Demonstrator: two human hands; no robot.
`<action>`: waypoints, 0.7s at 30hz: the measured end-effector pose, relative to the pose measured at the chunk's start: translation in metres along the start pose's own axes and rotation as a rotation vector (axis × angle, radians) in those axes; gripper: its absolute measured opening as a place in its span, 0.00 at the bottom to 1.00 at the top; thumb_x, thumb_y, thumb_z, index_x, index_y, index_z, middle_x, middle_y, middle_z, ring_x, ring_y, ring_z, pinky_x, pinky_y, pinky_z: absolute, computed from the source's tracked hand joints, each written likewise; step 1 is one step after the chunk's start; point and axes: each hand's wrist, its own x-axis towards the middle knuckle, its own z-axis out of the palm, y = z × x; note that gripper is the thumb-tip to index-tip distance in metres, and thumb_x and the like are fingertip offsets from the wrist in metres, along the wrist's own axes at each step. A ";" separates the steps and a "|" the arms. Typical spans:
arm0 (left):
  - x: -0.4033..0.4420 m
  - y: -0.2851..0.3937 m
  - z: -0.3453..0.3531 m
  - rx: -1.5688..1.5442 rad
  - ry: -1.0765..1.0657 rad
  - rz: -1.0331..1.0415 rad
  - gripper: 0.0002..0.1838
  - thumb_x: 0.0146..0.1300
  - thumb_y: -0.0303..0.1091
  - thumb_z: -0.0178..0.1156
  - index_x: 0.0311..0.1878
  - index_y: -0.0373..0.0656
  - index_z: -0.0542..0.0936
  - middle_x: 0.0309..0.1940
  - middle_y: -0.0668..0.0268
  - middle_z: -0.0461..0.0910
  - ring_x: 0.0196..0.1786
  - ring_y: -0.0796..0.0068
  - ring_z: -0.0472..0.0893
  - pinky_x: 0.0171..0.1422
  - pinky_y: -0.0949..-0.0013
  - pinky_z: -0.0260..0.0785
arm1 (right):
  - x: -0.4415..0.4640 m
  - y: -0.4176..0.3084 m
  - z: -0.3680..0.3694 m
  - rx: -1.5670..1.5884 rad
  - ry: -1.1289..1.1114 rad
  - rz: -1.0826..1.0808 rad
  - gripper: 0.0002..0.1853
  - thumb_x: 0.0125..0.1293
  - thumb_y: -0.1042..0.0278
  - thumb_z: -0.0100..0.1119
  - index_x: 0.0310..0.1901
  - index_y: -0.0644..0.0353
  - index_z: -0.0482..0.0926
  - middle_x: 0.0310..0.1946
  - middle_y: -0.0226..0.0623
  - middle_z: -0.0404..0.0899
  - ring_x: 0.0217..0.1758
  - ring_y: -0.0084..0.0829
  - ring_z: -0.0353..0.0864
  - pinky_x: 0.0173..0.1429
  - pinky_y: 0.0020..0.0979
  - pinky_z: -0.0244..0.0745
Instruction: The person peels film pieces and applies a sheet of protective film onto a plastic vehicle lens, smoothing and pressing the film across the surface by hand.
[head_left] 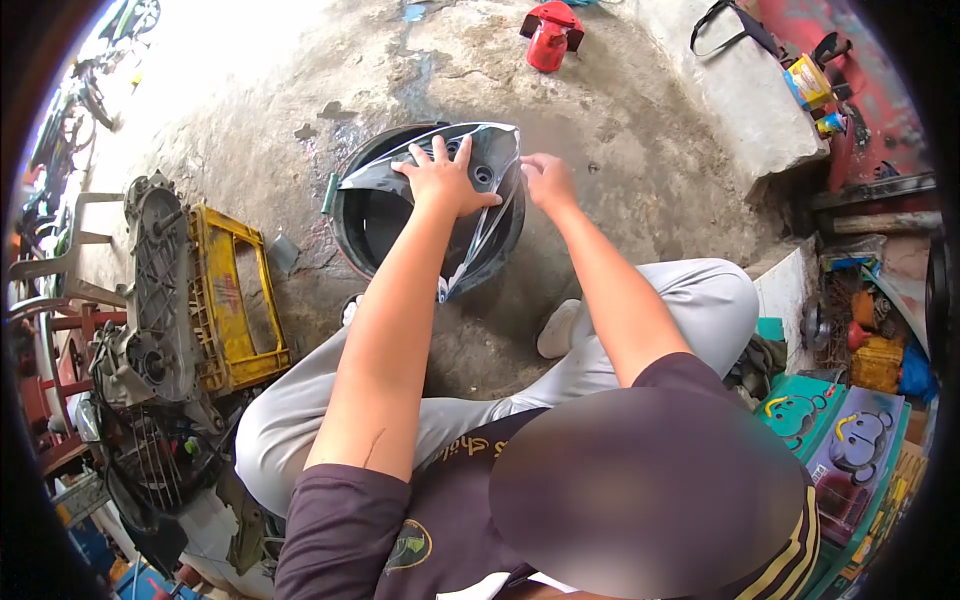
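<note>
A dark, glossy panel (482, 150) with pale edges and round holes lies tilted across a round black tub (338, 232). Its kind is unclear; it looks like a piece of vehicle bodywork. My left hand (440, 182) rests on the panel with fingers spread. At the panel's right edge, my right hand (548, 182) has its fingers curled and pinched together. Whatever they hold, if anything, is too small to make out. Dark liquid seems to fill the tub under the panel.
A yellow crate (205, 300) and a grey engine casing (150, 250) stand on the left. A red container (547, 45) sits on the concrete floor ahead. On the right are a white ledge (725, 95) and green and purple boxes (850, 450).
</note>
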 end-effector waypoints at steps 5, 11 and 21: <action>0.000 -0.001 -0.001 -0.001 0.016 0.006 0.67 0.47 0.83 0.68 0.87 0.67 0.53 0.86 0.51 0.53 0.85 0.33 0.53 0.78 0.20 0.48 | -0.025 -0.014 -0.002 -0.104 -0.055 0.088 0.14 0.70 0.66 0.64 0.51 0.66 0.89 0.48 0.51 0.90 0.53 0.42 0.90 0.59 0.36 0.81; 0.002 -0.002 0.006 -0.021 0.039 0.015 0.66 0.47 0.82 0.68 0.87 0.67 0.55 0.86 0.52 0.53 0.84 0.31 0.54 0.78 0.20 0.49 | -0.004 -0.004 0.003 -0.003 -0.018 0.132 0.14 0.69 0.68 0.65 0.51 0.65 0.89 0.48 0.50 0.90 0.50 0.39 0.91 0.56 0.36 0.81; 0.000 -0.002 0.005 -0.009 0.048 0.017 0.68 0.46 0.84 0.68 0.87 0.66 0.53 0.87 0.53 0.51 0.85 0.33 0.53 0.78 0.21 0.49 | -0.015 -0.012 0.005 0.017 0.006 0.150 0.13 0.70 0.68 0.64 0.51 0.64 0.89 0.46 0.49 0.91 0.49 0.37 0.91 0.56 0.36 0.81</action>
